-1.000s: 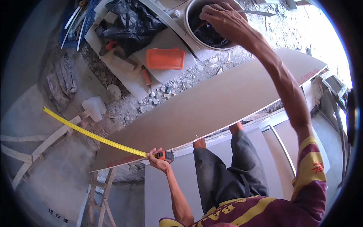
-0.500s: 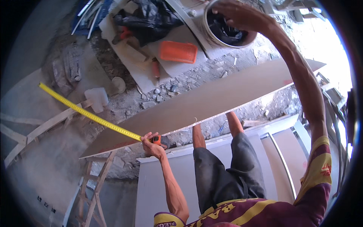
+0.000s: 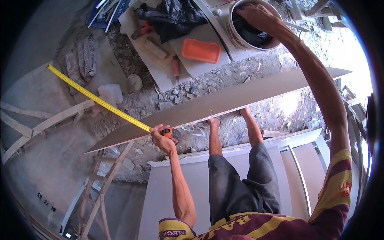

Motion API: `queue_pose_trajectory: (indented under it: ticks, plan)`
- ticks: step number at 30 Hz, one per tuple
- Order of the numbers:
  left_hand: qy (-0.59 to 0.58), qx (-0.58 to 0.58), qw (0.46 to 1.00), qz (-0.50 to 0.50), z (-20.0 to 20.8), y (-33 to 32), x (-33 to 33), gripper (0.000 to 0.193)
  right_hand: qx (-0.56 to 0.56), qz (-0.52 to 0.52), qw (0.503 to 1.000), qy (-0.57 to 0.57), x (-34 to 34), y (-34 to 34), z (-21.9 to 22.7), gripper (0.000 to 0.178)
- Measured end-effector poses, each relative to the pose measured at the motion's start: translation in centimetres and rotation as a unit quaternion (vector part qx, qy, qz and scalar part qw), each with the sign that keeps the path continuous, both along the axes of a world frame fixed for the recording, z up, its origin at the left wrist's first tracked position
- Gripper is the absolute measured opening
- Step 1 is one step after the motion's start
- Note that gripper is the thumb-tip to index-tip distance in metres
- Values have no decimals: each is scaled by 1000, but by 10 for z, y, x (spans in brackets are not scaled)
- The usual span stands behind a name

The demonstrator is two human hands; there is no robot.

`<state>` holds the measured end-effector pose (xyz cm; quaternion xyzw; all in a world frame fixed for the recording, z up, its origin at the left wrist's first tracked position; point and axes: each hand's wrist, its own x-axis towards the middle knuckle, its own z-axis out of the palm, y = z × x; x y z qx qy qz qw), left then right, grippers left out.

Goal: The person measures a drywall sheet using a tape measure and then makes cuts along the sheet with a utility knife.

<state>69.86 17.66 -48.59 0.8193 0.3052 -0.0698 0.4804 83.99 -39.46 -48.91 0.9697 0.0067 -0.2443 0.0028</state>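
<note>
The left hand (image 3: 161, 140) has its fingers around the orange-and-black tape measure (image 3: 168, 134) by the panel (image 3: 224, 103) edge, the right hand's (image 3: 258, 17) closure at the bucket (image 3: 235, 37) cannot be determined, and the long extended blade (image 3: 102, 103) could buckle if tilted.

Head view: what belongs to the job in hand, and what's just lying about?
Likely in use:
tape measure, held in left hand
bucket, right hand at its mouth
long board, by the left hand

Apparently lying about:
orange box
black plastic sheet
red-handled tool
</note>
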Motion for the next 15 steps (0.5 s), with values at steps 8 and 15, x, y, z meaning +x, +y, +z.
queue_pose_trajectory:
  ticks: [8, 15]
  plan:
    - [-36, 6, 998, -41, -15, -6, 30, 58, -126, 90, 987, -32, 4, 31, 97, 20]
    - [-61, 6, 995, -75, -30, -12, 59, 60, 329, -24, 937, -114, -102, -9, 163, 38]
